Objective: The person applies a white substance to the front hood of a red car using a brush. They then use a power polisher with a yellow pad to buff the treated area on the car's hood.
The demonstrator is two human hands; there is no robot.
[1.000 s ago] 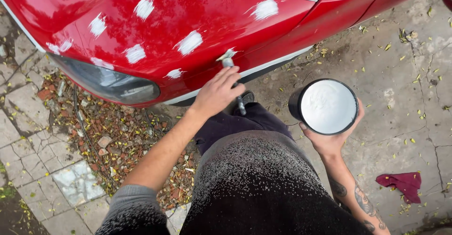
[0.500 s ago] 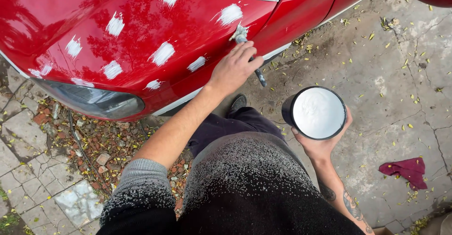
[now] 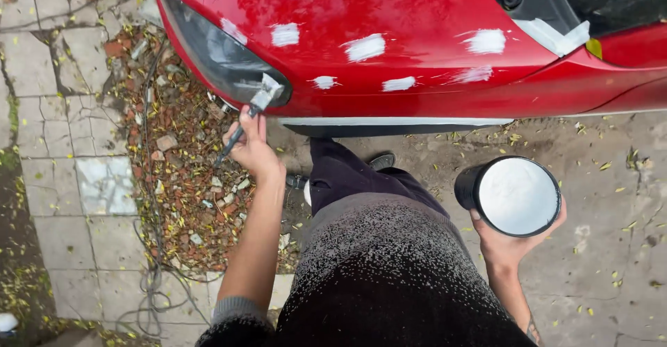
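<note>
A round black can (image 3: 511,195) brimming with thick white paste sits cupped in the person's right hand (image 3: 511,246), fingers wrapped up around its base and wall, the open top facing the camera and the paste surface smooth and nearly level with the rim. The left hand (image 3: 253,149) is closed around the dark handle of a small paste-laden brush (image 3: 249,114), whose whitened tip rests just above the hand, against the lower edge of the dark headlight (image 3: 219,59) of a glossy red car (image 3: 417,13). White dabs of the same paste dot the red bonnet above and to the right of that hand. Below the left hand lie broken red brick rubble and dry leaves (image 3: 184,180) and a grey cable (image 3: 149,277) on cracked paving stones (image 3: 42,201). Yellow leaves are scattered over the cracked concrete (image 3: 611,277) around the right hand.
</note>
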